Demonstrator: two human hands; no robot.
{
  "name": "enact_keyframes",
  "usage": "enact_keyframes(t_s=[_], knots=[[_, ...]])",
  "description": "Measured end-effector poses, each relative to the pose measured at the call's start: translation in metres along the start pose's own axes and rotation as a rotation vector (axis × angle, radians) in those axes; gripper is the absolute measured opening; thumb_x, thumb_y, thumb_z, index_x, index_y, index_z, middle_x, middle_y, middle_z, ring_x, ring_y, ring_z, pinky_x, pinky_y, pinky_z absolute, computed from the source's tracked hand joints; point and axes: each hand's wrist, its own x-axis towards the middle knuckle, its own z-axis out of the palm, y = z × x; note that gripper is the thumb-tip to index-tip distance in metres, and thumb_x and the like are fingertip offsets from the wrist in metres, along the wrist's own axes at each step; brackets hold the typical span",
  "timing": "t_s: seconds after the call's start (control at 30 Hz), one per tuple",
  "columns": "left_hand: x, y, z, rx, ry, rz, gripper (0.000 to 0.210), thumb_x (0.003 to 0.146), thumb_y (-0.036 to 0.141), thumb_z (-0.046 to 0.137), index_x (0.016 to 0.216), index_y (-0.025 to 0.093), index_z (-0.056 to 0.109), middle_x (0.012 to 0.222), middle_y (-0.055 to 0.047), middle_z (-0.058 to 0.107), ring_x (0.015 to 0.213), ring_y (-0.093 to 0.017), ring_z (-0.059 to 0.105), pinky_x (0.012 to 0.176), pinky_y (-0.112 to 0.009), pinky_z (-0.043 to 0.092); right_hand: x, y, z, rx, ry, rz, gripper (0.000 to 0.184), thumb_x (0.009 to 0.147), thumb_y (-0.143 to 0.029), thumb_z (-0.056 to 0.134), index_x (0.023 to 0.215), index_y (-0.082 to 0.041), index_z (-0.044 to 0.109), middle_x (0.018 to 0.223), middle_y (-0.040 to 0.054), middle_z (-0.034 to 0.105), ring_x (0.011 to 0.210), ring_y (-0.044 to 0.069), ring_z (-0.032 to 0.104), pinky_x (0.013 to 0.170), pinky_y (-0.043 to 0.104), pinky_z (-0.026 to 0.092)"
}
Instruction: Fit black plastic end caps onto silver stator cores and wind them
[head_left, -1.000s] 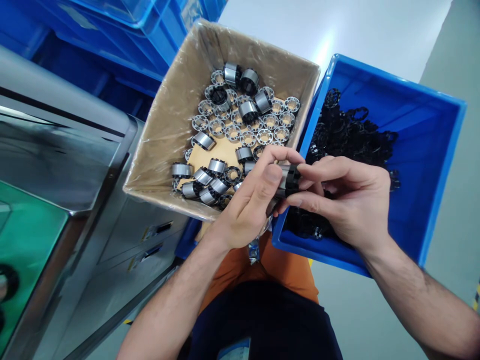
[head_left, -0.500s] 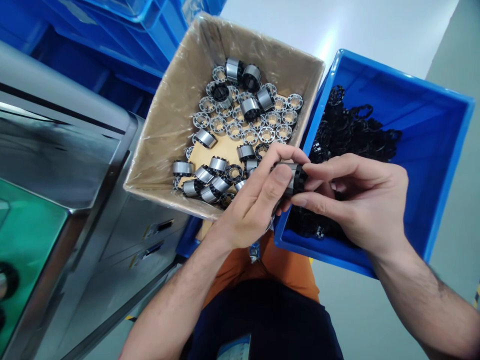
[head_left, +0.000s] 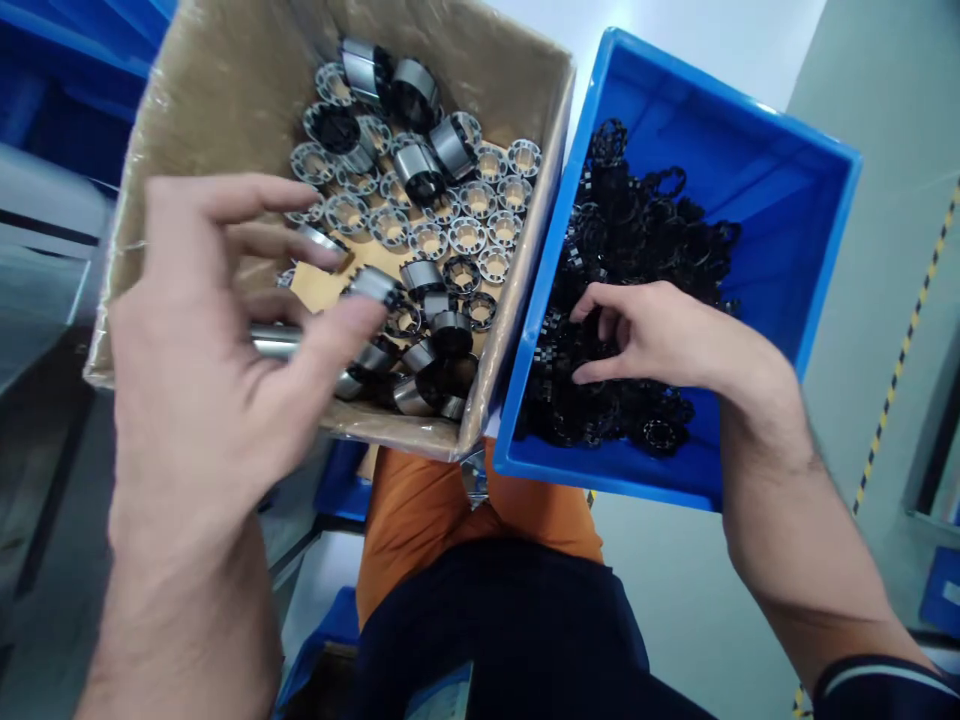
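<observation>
My left hand point(head_left: 217, 330), slightly blurred, hovers over the lined cardboard box point(head_left: 510, 330) with fingers and thumb apart. Just past its thumb tip is a blurred metal ring with black toothed ends point(head_left: 375, 285); whether they touch is unclear. Inside the box, plain silver slotted rings point(head_left: 390, 228) stand in rows on brown card. Several metal rings with black end pieces, such as one ring point(head_left: 420, 172), lie loosely on and around them. My right hand point(head_left: 637, 335) reaches into the blue bin point(head_left: 795, 240), thumb and forefinger apart above a heap of black toothed plastic rings point(head_left: 660, 225).
The box and bin stand side by side on a white surface point(head_left: 697, 30). More blue crates point(head_left: 82, 40) are at the upper left. A metal machine edge point(head_left: 45, 210) borders the left. Yellow-black floor tape point(head_left: 907, 350) runs at the right.
Both hands held one metal ring together before. They have separated: the left moved left over the box and opened, the right went down into the blue bin. The view shifted too.
</observation>
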Motion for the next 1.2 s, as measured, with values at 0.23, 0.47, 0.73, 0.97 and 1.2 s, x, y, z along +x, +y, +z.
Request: enact_keyframes(t_s=[0.23,0.47,0.73,0.97,1.2], knots=[[0.000,0.026,0.063,-0.887,0.101,-0.354,0.026,0.098,0.042,0.097,0.115,0.028,0.083,0.085,-0.001,0.054,0.064,-0.014,0.053,0.043,-0.027,0.039,-0.003,-0.020,0.015,-0.166,-0.083,-0.038,0.049,0.103,-0.016,0.093,0.150,-0.024,0.085,0.122,0.0081,0.087,0.094,0.024,0.078,0.090,0.038,0.056],[0.001,0.028,0.077,-1.112,-0.095,-0.572,0.021,0.102,0.040,0.093,0.112,0.031,0.076,0.106,-0.003,0.080,0.092,-0.020,0.079,0.062,-0.026,0.062,-0.007,-0.022,0.015,-0.145,-0.156,-0.021,0.021,0.101,-0.008,0.084,0.112,-0.027,0.087,0.087,-0.0021,0.080,0.077,0.018,0.069,0.076,0.033,0.046],[-0.006,0.030,0.080,-0.941,-0.273,-0.383,0.082,0.109,0.106,0.063,0.096,0.025,0.067,0.068,0.001,0.050,0.053,-0.013,0.042,0.045,-0.031,0.036,-0.024,-0.008,-0.012,0.060,0.207,-0.112,0.039,0.106,-0.035,0.090,0.085,-0.028,0.058,0.068,-0.0071,0.060,0.064,0.016,0.047,0.069,0.037,0.037],[-0.020,0.027,0.087,-0.979,-0.278,-0.191,0.063,0.123,0.087,0.053,0.119,0.028,0.073,0.083,-0.001,0.054,0.062,-0.016,0.039,0.052,-0.032,0.033,-0.024,-0.044,0.005,0.512,0.295,-0.416,0.052,0.109,-0.041,0.094,0.084,-0.028,0.050,0.085,-0.0032,0.057,0.078,0.019,0.048,0.075,0.038,0.043],[-0.026,0.013,0.078,-0.841,-0.447,-0.053,0.059,0.129,0.074,0.046,0.165,0.035,0.072,0.108,-0.006,0.073,0.079,-0.023,0.064,0.068,-0.038,0.052,-0.020,-0.070,0.027,0.626,0.229,-0.590,0.046,0.116,-0.027,0.082,0.086,-0.027,0.046,0.079,-0.0065,0.050,0.071,0.014,0.042,0.067,0.033,0.040]])
